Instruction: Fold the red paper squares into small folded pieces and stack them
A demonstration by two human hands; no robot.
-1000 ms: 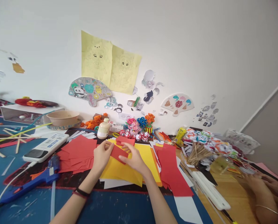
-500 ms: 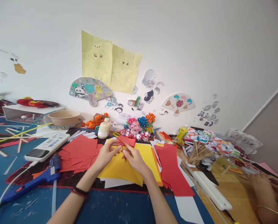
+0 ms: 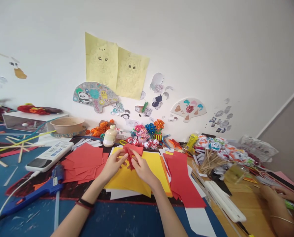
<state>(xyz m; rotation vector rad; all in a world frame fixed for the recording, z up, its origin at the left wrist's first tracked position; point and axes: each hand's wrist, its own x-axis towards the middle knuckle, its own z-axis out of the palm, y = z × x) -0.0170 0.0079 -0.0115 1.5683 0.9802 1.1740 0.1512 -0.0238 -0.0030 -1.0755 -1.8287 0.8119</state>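
Note:
Between my two hands is a small piece of folded red paper (image 3: 130, 157), held upright over a yellow sheet (image 3: 127, 181). My left hand (image 3: 114, 163) pinches its left side with thumb and fingers. From the right, my right hand (image 3: 142, 167) grips the other side, its fingers pressed on the paper. Another red piece (image 3: 138, 150) lies just behind the fingers. To the left is a loose pile of red paper squares (image 3: 85, 158); to the right lie long red sheets (image 3: 183, 181).
A blue glue gun (image 3: 46, 186) and a white power strip (image 3: 50, 156) lie at left. A glue bottle (image 3: 110, 136) stands behind the paper. At right are wooden sticks (image 3: 210, 162), a white glue-gun-like tool (image 3: 224, 200) and another person's hand (image 3: 272, 200).
The red paper between my hands has turned and now shows a broader face. My hands stay in nearly the same place. The other person's hands at right have shifted.

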